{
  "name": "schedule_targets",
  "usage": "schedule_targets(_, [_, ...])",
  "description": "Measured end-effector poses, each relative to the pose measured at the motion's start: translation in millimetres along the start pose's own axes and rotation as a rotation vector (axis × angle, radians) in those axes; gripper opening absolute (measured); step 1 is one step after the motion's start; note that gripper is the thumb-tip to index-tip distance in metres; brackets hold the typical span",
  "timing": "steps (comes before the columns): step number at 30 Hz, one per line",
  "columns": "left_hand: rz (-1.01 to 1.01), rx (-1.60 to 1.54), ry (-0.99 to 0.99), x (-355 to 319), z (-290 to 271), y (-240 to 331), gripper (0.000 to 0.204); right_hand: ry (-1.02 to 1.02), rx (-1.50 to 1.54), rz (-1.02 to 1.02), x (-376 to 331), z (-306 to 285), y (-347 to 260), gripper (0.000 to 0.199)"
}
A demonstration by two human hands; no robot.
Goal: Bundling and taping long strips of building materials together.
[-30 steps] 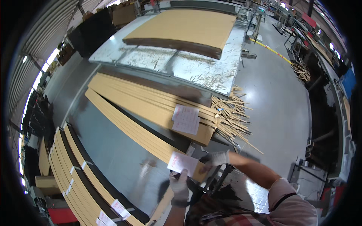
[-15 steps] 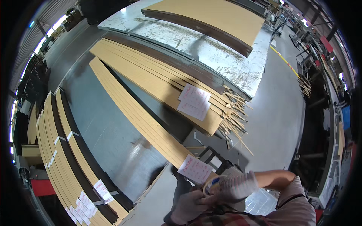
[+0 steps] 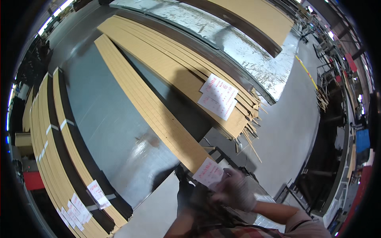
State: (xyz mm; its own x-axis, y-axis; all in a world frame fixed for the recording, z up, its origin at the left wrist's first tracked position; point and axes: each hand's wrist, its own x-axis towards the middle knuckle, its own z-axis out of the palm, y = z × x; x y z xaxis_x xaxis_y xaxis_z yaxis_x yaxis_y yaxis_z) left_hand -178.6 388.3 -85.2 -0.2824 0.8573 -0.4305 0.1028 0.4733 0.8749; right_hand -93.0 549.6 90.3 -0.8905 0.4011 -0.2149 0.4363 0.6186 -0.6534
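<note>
My right hand [image 3: 235, 190], in a pale glove, is at the near end of a narrow bundle of tan boards [image 3: 149, 105]. Its fingers are curled by the edge of a white paper label [image 3: 208, 173] with red print, and whatever they hold is hidden. My left hand [image 3: 204, 198] is low beside it, dark and smeared by motion, so its fingers do not show clearly. The label lies on the bundle's near end.
A wider stack of tan boards [image 3: 170, 73] with two overlapping paper sheets [image 3: 219, 96] lies beyond. Thin wood strips [image 3: 250, 137] stick out by its end. Strapped board bundles [image 3: 59, 158] stand at left. A worn white table [image 3: 254, 67] bears a large panel [image 3: 258, 18].
The view has shifted, with the boards appearing higher. A tape roll that showed between my hands is now out of sight. My right hand has come to the label's edge.
</note>
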Motion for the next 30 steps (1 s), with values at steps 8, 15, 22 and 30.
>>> schedule_targets(8, [0.047,-0.497,0.127,-37,-55,110,0.072,0.604,-0.058,-0.026,-22,31,-32,0.039])
schedule_targets(15, [-0.038,0.175,0.462,-6,-45,141,0.033,-0.428,-0.489,-0.065,34,-82,-44,0.030])
schedule_targets(22, [0.069,-0.586,0.324,13,-59,136,0.066,-0.597,-0.661,0.224,45,-45,73,0.022])
schedule_targets(30, [0.042,0.540,-0.078,-63,-17,180,0.068,-0.126,0.078,-0.077,36,-15,55,0.064])
